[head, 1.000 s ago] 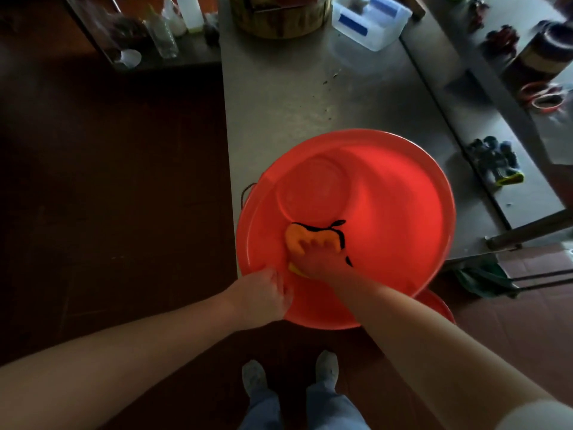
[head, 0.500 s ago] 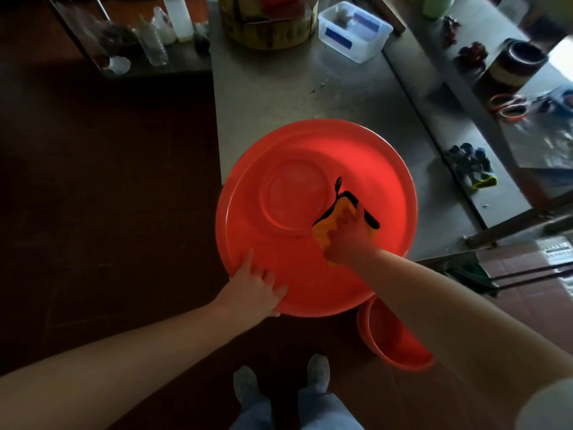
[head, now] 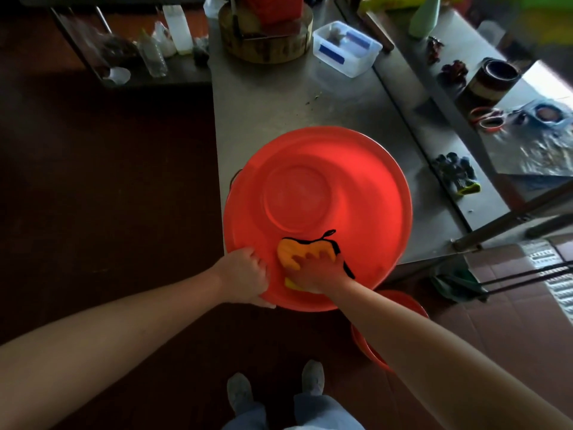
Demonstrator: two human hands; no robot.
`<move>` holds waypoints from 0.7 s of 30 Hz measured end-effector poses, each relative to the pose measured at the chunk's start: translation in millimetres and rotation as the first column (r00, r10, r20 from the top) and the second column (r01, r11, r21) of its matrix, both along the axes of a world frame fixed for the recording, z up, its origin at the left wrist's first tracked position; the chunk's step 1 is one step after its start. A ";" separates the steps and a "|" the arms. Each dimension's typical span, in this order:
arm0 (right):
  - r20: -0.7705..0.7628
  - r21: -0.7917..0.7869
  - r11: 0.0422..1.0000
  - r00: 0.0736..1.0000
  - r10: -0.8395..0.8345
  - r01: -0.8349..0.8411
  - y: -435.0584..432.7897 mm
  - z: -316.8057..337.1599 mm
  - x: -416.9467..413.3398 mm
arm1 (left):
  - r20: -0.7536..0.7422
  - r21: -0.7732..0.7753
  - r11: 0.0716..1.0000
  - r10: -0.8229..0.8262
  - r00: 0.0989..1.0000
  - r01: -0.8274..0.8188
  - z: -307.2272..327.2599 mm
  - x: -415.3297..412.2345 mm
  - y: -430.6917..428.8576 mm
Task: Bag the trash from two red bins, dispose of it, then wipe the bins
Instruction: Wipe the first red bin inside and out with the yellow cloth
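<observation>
A big red bin [head: 356, 187] sits at the near edge of the steel table [head: 263, 97], its round face turned up toward me. My left hand [head: 245, 274] grips its near rim, fingers curled over the edge. My right hand [head: 316, 268] presses an orange cloth with black edging [head: 288, 252] against the bin's near side, fingers spread over it. A second red bin [head: 412, 308] stands on the floor under my right forearm, mostly hidden.
On the table behind the bin are a clear plastic box [head: 347, 48] and a round wooden block [head: 266, 35]. Dark gloves [head: 455, 175], scissors [head: 486, 119] and a tape roll [head: 493, 79] lie on the right-hand shelf. My shoes [head: 313, 377] stand on dark floor.
My right hand has swept the cloth from the bin's right side back to its near-left side. My left hand went from lying flat on the rim to gripping it.
</observation>
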State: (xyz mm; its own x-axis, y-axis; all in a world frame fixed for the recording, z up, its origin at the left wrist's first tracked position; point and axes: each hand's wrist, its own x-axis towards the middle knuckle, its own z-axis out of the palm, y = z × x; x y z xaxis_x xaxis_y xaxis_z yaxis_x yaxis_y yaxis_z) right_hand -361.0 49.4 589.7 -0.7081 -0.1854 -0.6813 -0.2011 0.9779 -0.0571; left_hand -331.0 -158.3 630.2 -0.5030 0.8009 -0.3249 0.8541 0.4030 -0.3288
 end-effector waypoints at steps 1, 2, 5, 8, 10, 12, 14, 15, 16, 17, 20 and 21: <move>-0.004 0.004 1.000 1.000 0.020 -0.020 2.2 2.3 0.4 | -0.005 -0.001 1.000 -0.009 1.000 0.009 0.6 0.1 1.8; -0.004 0.018 0.999 0.999 0.039 -0.039 7.1 4.4 0.0 | 0.004 -0.007 1.000 -0.013 1.000 0.013 0.8 0.8 4.6; -0.035 0.171 0.976 0.989 0.141 -0.133 35.7 12.6 -6.8 | 0.055 -0.009 1.000 -0.017 0.998 0.017 -1.8 5.9 11.2; -0.100 0.401 0.884 0.948 0.303 -0.240 69.6 21.7 -17.3 | 0.046 -0.023 0.999 -0.027 0.999 0.028 -0.4 10.5 13.0; -0.081 0.453 0.855 0.944 0.320 -0.252 82.3 26.0 -19.6 | 0.031 -0.032 0.999 -0.041 0.999 0.042 4.0 9.9 16.0; -0.079 0.429 0.877 0.958 0.277 -0.218 83.7 26.4 -13.3 | 0.030 -0.026 0.998 -0.054 0.998 0.055 8.7 7.6 21.0; -0.087 0.338 0.931 0.980 0.178 -0.139 72.7 22.8 0.6 | 0.027 -0.013 0.998 -0.060 0.998 0.061 11.3 5.1 27.6; -0.075 0.272 0.958 0.990 0.117 -0.093 63.2 20.1 9.4 | 0.026 -0.009 0.998 -0.063 0.998 0.064 12.6 4.8 30.8; -0.046 0.203 0.978 0.997 0.054 -0.044 52.0 17.5 18.5 | 0.028 -0.009 0.998 -0.066 0.997 0.066 13.2 5.0 34.2; -0.007 0.138 0.990 1.000 -0.003 0.004 40.6 15.7 26.6 | 0.028 -0.010 0.998 -0.068 0.997 0.068 13.4 5.1 36.5; 0.060 0.001 0.997 0.995 -0.082 0.082 20.8 13.7 40.8 | 0.012 -0.004 0.999 -0.051 0.999 0.051 17.1 4.5 35.9; 0.056 -0.023 0.996 0.995 -0.085 0.087 21.0 15.1 43.1 | 0.025 0.005 0.999 -0.043 0.999 0.043 16.9 3.4 34.0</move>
State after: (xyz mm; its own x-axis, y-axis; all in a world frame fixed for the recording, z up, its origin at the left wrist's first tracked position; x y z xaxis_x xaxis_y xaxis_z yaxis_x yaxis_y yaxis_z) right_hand -317.9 70.4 604.8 -0.6836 -0.1433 -0.7156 -0.1123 0.9895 -0.0909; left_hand -327.6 -124.3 647.1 -0.4595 0.8233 -0.3332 0.8787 0.3670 -0.3052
